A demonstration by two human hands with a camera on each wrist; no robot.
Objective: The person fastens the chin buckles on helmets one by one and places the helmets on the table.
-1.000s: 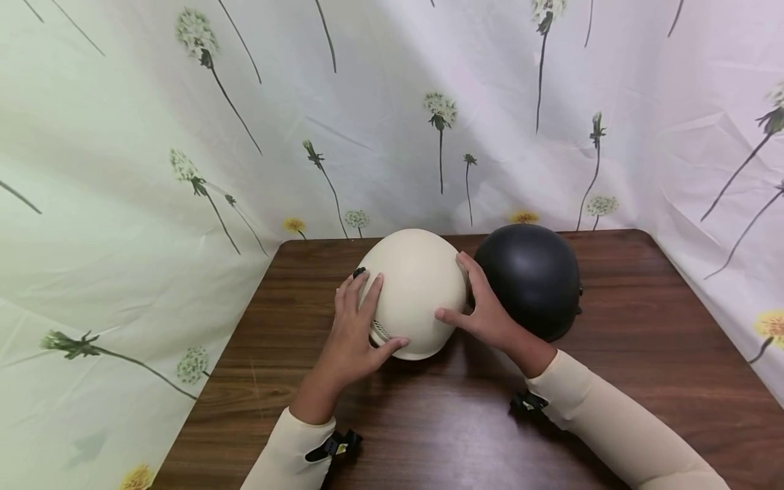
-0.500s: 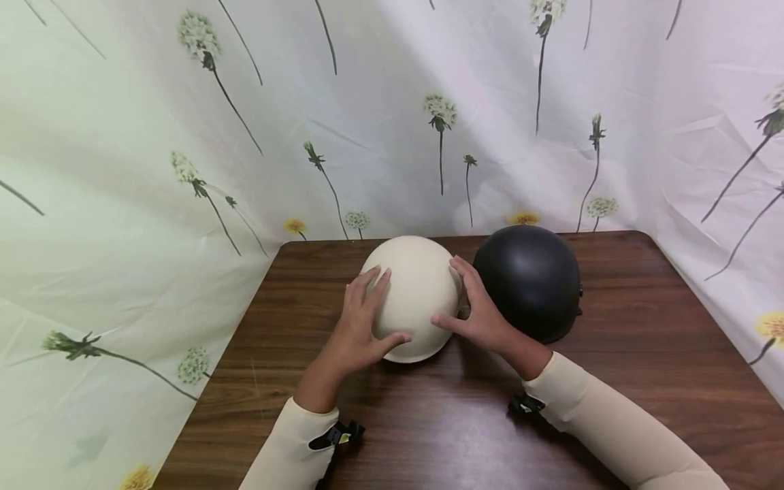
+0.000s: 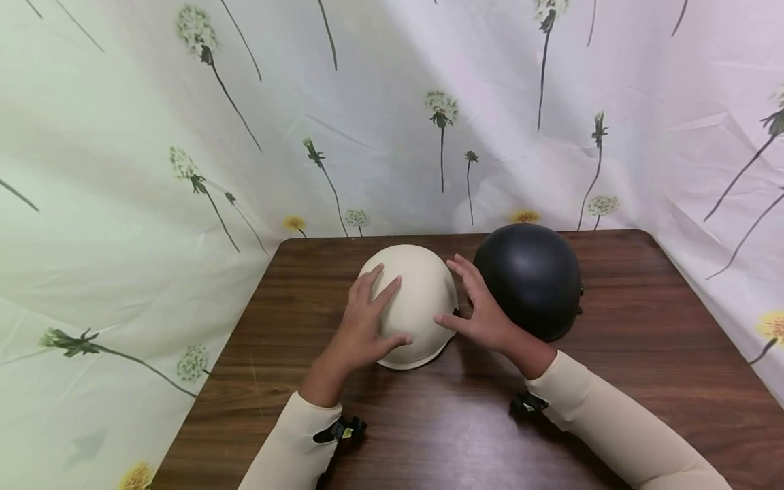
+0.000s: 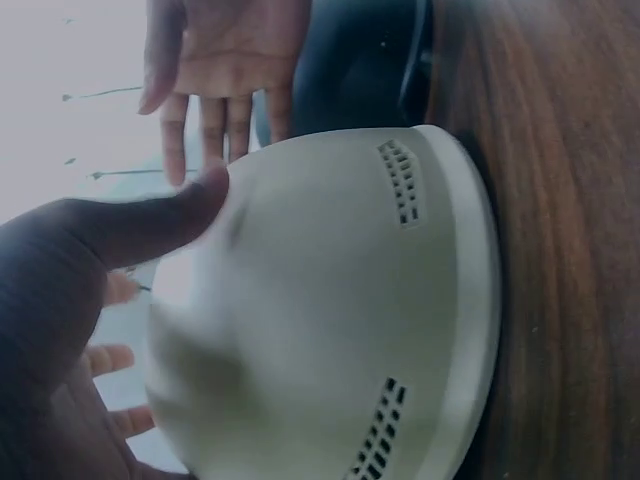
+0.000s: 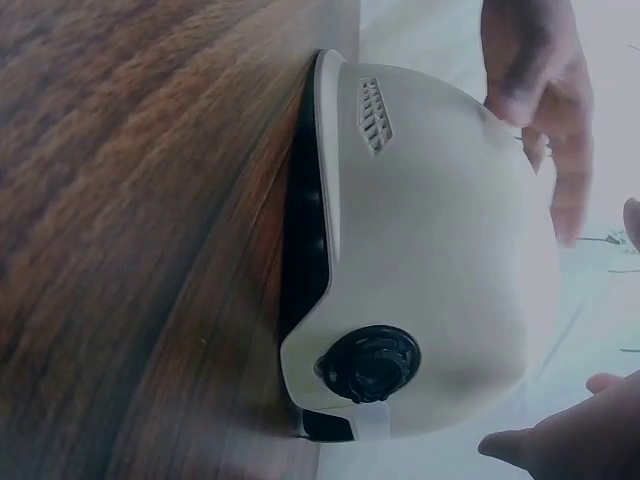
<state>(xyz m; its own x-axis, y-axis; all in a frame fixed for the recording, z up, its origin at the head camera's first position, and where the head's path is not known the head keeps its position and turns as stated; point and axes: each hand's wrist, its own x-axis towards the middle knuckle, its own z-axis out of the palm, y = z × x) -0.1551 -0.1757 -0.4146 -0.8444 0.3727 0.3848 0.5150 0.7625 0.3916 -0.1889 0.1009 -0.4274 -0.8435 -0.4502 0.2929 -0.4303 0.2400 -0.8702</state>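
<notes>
A cream-white helmet (image 3: 422, 292) sits dome up on the wooden table. My left hand (image 3: 360, 330) rests on its left side with fingers spread over the shell. Beside the helmet's right side is my right hand (image 3: 490, 320), fingers extended and thumb apart; in the right wrist view its thumb looks clear of the shell. That view also shows a round black knob (image 5: 368, 363) low on the helmet's side and a slotted vent (image 5: 375, 116). Another vent (image 4: 402, 182) shows in the left wrist view. The helmet's inside is mostly hidden.
A black helmet (image 3: 528, 279) stands on the table just right of the white one, close behind my right hand. The brown wooden table (image 3: 429, 435) ends at a white curtain (image 3: 392, 122) printed with dandelions.
The white helmet has turned and come slightly nearer: its left-side knob and vent are out of the head view, and a dark part shows at right. My left hand has shifted right over the shell.
</notes>
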